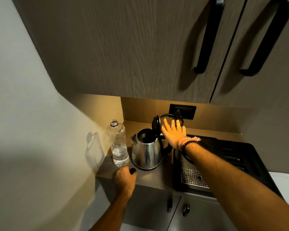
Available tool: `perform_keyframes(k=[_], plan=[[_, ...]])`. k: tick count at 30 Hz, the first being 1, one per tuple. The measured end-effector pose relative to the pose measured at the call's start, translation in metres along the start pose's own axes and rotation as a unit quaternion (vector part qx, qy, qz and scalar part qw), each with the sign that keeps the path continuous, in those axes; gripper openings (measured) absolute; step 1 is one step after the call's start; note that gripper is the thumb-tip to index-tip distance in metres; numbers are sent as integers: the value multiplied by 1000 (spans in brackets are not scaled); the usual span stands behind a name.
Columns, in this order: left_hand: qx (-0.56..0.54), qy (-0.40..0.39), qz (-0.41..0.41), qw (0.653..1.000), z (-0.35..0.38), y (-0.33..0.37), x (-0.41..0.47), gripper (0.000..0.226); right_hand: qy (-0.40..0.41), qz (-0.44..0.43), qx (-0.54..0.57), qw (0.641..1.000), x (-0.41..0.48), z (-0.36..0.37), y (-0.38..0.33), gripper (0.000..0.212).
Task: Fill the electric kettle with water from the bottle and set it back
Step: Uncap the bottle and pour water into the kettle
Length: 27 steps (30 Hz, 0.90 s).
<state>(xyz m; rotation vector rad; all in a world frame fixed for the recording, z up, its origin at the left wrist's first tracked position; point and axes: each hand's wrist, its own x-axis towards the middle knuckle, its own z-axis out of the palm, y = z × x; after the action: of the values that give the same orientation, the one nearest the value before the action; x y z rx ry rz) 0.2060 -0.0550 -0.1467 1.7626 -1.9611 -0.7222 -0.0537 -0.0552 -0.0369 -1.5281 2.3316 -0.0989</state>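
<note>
A steel electric kettle (147, 151) stands on its base on the counter, its black lid (156, 124) flipped up and the inside dark. Left of it stands a clear plastic bottle (118, 144), uncapped, with water only in its lower part. My left hand (124, 180) rests on the counter just in front of the bottle, fingers curled around a small black cap (132, 170). My right hand (174, 133) hovers flat with spread fingers behind and right of the kettle, just beside the raised lid and above the black handle.
A black coffee machine with a metal drip grate (193, 178) fills the counter to the right. A wall socket (182, 110) with the kettle's plug and cord sits behind. Overhead cabinets with long black handles (207, 39) hang low. A wall closes the left side.
</note>
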Motion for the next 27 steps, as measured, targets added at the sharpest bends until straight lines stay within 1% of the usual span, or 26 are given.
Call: perform_keyframes(k=[3,5,7,8,10,12,13,14,15,17,19,21,24,25,27], plan=[[12,-7,-3,1000,10,-5,9,20,4,-7,-11,1000,1,1,-1,72],[10,-21,1,1000,15,-10,14,25,3,-4,-4,1000,4,4,2,71],[-35,-8,-8,999,10,-8,11,41,1,-2,-3,1000,7,6,6,76],[-68,24,-13,997,5,-6,9,49,-4,-3,0,1000,7,6,6,82],[-95,136,-5,986,-13,2,7,64,-3,-9,1,1000,8,7,6,93],[-118,226,19,967,-31,13,14,88,0,-25,-13,1000,8,9,5,90],[-146,228,23,962,-36,18,22,101,-1,-31,-11,999,8,10,6,93],[-181,210,18,961,-41,25,32,112,0,-32,-6,999,9,10,6,100],[-208,183,6,961,-45,31,42,117,4,-30,1,1000,10,11,7,106],[-244,150,-8,958,-55,42,56,115,13,-26,4,1000,14,12,9,111],[-256,161,-4,953,-60,50,64,101,21,-25,-2,999,17,13,11,111],[-234,178,9,956,-62,53,67,90,21,-17,4,1000,20,16,13,111],[-207,186,66,958,-70,53,65,86,25,-11,24,999,25,19,17,117],[-199,179,93,959,-78,55,64,87,24,-11,28,999,26,19,17,119],[-173,144,140,964,-97,63,63,89,20,-12,28,999,24,19,15,114]])
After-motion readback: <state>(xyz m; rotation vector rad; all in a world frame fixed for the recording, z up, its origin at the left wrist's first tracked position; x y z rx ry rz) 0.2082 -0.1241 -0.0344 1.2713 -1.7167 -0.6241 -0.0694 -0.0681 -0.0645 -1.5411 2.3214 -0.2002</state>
